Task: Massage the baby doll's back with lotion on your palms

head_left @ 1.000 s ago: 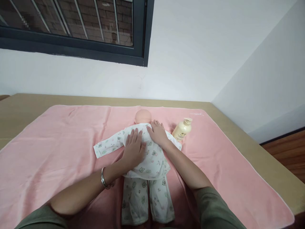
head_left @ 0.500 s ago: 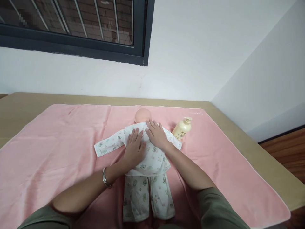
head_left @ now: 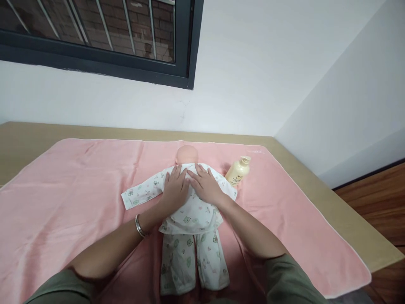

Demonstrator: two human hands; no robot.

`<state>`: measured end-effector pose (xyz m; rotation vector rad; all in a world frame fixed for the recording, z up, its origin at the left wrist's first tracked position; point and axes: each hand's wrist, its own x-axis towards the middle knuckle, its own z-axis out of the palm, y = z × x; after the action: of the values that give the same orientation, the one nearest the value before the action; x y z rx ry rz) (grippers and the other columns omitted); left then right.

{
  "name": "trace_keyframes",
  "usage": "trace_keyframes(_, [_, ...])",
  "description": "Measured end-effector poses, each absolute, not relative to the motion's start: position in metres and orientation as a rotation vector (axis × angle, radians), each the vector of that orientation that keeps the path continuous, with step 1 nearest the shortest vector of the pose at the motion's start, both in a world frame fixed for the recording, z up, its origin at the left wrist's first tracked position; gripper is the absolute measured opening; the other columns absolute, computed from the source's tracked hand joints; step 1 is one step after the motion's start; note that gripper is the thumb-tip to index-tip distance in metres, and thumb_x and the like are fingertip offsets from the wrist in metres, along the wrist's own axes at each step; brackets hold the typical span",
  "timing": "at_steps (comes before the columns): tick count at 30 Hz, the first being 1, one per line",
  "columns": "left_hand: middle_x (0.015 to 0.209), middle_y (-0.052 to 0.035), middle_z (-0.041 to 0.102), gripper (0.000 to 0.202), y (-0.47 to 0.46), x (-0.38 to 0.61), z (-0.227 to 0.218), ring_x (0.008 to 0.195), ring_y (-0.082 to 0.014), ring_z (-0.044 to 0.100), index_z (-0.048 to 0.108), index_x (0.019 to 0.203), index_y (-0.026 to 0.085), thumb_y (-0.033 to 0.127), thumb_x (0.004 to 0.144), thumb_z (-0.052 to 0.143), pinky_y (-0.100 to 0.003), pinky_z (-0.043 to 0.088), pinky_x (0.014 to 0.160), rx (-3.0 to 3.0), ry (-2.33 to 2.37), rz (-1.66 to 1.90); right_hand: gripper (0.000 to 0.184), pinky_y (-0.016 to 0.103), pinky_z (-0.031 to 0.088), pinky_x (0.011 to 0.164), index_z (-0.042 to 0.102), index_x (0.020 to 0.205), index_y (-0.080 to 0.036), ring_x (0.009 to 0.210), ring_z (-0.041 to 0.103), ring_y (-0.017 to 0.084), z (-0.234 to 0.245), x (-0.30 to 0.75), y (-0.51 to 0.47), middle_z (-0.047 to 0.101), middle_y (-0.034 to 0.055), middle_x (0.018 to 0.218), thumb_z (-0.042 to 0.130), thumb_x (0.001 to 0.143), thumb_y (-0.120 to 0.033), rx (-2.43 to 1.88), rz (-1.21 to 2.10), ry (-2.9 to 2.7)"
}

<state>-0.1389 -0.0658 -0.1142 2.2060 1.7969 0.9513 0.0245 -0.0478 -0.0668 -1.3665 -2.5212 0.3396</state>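
A baby doll [head_left: 193,217] in a white printed top and trousers lies with its bald head away from me, no face showing. Both my hands rest flat on the upper part of its top. My left hand [head_left: 175,188], below a silver bangle, covers the left side with fingers stretched out. On the right side lies my right hand [head_left: 205,183], its fingers spread and its thumb side close to the left hand. One doll sleeve reaches out to the left; the other is partly behind my right hand. A pale yellow pump bottle [head_left: 238,171] lies tilted beside the doll's right-hand sleeve.
Under the doll a pink blanket [head_left: 88,190] with a pale edge is spread over a wooden table [head_left: 297,169]. A white wall with a dark-framed, barred window [head_left: 186,50] stands behind. Wood-grain panels [head_left: 376,198] show at the far right.
My left hand has slid up the doll's back to sit level with my right hand, and the two are closer together. The whole view has shifted slightly.
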Motion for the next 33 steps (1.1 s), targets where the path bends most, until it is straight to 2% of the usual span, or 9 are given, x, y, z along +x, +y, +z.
trace_keyframes(5, [0.159,-0.0153,0.036,0.054,-0.092,-0.146,-0.116,0.151,-0.0311,0.025,0.042,0.146,0.014,0.04,0.102,0.025,-0.058,0.02,0.12,2.169,1.727,0.932,0.053,0.06,0.016,0.118,0.047,0.147,-0.025,0.151,0.023,0.028,-0.053,0.019,-0.016,0.034,0.0115,0.16,0.021,0.106,-0.047,-1.454,0.405,-2.475])
trace_keyframes(8, [0.157,-0.0153,0.038,0.053,-0.095,-0.149,-0.114,0.149,-0.0314,0.027,0.043,0.145,0.015,0.04,0.101,0.027,-0.059,0.022,0.12,2.171,1.719,0.926,0.051,0.061,0.017,0.117,0.049,0.145,-0.023,0.148,0.029,0.031,-0.055,0.016,-0.021,0.041,0.0142,0.156,0.029,0.105,-0.047,-1.486,0.33,-2.467])
trace_keyframes(11, [0.153,-0.0156,0.045,0.05,-0.089,-0.149,-0.108,0.145,-0.0318,0.035,0.048,0.141,0.016,0.039,0.101,0.027,-0.061,0.025,0.117,2.183,1.751,0.931,0.05,0.055,0.018,0.118,0.05,0.144,-0.019,0.146,0.032,0.031,-0.061,0.014,-0.039,0.041,0.0167,0.155,0.039,0.102,-0.044,-1.431,0.21,-2.469])
trace_keyframes(14, [0.144,-0.016,0.054,0.047,-0.082,-0.145,-0.1,0.137,-0.0319,0.045,0.057,0.131,0.018,0.038,0.101,0.028,-0.062,0.028,0.116,2.215,1.804,0.955,0.047,0.053,0.017,0.119,0.052,0.141,-0.019,0.147,0.03,0.03,-0.065,0.014,-0.047,0.039,0.0151,0.157,0.042,0.101,-0.041,-1.398,0.201,-2.456])
trace_keyframes(17, [0.131,-0.0172,0.061,0.043,-0.077,-0.141,-0.094,0.127,-0.0329,0.052,0.063,0.118,0.017,0.039,0.1,0.031,-0.061,0.03,0.114,2.28,1.845,0.962,0.046,0.058,0.017,0.117,0.053,0.14,-0.021,0.147,0.03,0.031,-0.064,0.015,-0.036,0.038,0.0133,0.157,0.039,0.102,-0.044,-1.47,0.301,-2.393])
trace_keyframes(22, [0.128,-0.0173,0.062,0.042,-0.082,-0.142,-0.098,0.124,-0.033,0.053,0.062,0.119,0.015,0.04,0.098,0.035,-0.059,0.035,0.111,2.328,1.863,0.948,0.044,0.057,0.018,0.116,0.056,0.135,-0.026,0.144,0.034,0.028,-0.064,0.016,-0.009,0.044,0.0096,0.154,0.037,0.102,-0.048,-1.561,0.428,-2.281])
trace_keyframes(24, [0.129,-0.0161,0.062,0.04,-0.082,-0.144,-0.101,0.125,-0.0323,0.053,0.061,0.12,0.017,0.04,0.098,0.036,-0.059,0.033,0.112,2.329,1.86,0.965,0.048,0.055,0.017,0.117,0.052,0.139,-0.024,0.145,0.033,0.028,-0.066,0.016,-0.006,0.042,0.0113,0.155,0.035,0.102,-0.048,-1.599,0.424,-2.256])
trace_keyframes(28, [0.131,-0.0178,0.061,0.04,-0.065,-0.143,-0.104,0.126,-0.0328,0.053,0.058,0.125,0.017,0.039,0.097,0.039,-0.058,0.037,0.109,2.291,1.87,1.044,0.06,0.051,0.015,0.119,0.041,0.149,-0.012,0.148,0.029,0.03,-0.072,0.014,-0.015,0.035,0.0193,0.158,0.032,0.102,-0.049,-1.701,0.371,-2.245])
trace_keyframes(33, [0.134,-0.0205,0.06,0.034,-0.032,-0.136,-0.108,0.132,-0.0361,0.049,0.062,0.117,0.018,0.03,0.097,0.037,-0.066,0.032,0.108,2.395,1.839,0.997,0.06,0.055,0.013,0.119,0.033,0.153,-0.009,0.15,0.02,0.034,-0.086,0.008,-0.046,0.031,0.0188,0.16,0.035,0.101,-0.04,-1.578,0.162,-2.329])
